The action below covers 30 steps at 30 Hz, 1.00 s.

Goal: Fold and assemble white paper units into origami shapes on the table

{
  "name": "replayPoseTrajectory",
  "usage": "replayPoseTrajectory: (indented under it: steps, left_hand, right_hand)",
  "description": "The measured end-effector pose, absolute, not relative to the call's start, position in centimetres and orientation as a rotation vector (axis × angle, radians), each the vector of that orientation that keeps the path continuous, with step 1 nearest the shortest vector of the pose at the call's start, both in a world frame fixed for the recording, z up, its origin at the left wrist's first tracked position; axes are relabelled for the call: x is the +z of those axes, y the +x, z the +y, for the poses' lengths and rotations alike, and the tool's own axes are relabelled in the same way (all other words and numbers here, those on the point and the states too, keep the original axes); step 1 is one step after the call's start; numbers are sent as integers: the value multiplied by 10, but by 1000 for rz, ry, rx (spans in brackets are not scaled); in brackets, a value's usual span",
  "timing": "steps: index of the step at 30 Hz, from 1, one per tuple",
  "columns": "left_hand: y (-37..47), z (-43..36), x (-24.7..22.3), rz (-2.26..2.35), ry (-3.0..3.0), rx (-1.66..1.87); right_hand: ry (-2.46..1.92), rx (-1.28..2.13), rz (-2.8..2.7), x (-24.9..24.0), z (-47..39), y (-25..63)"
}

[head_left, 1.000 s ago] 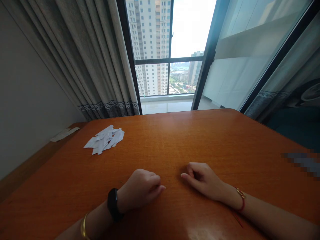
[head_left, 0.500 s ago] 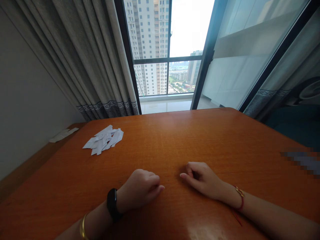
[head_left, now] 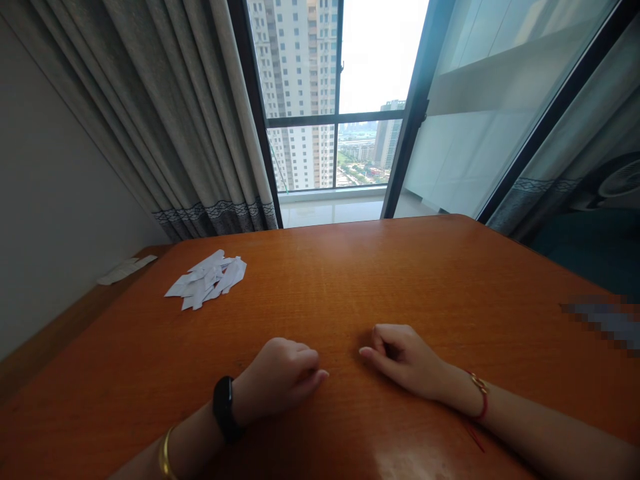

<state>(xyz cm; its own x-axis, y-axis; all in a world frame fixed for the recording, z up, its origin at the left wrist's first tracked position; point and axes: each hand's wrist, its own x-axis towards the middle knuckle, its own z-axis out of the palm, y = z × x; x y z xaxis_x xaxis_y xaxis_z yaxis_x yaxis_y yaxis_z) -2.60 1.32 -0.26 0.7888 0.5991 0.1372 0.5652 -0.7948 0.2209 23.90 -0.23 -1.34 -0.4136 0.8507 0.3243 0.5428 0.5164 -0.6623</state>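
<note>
My left hand (head_left: 283,377) rests on the wooden table (head_left: 320,287) in a fist, with a black band on its wrist and a gold bangle further up the arm. Nothing shows in its curled fingers. To the right, my right hand (head_left: 400,357) lies on its side, fingers curled in and thumb stretched forward; the hollow of the fist shows nothing inside. A red cord bracelet circles that wrist. The two hands are apart. Beyond my left hand, a loose pile of torn white paper pieces (head_left: 207,280) lies on the tabletop, touched by neither hand.
A flat pale strip (head_left: 127,269) lies on the ledge by the left wall. At the right edge is a blurred-out patch (head_left: 607,323) on the table. Grey curtains (head_left: 210,133) and a tall window (head_left: 335,120) stand behind the far edge, with a fan (head_left: 620,180) at far right.
</note>
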Motion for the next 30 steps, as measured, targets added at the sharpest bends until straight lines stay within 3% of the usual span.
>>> replayPoseTrajectory:
  steps: [30]
  left_hand:
    - [-28, 15, -6, 920, 2825, 290]
  right_hand:
    - [-1121, 613, -2118, -13, -3, 240]
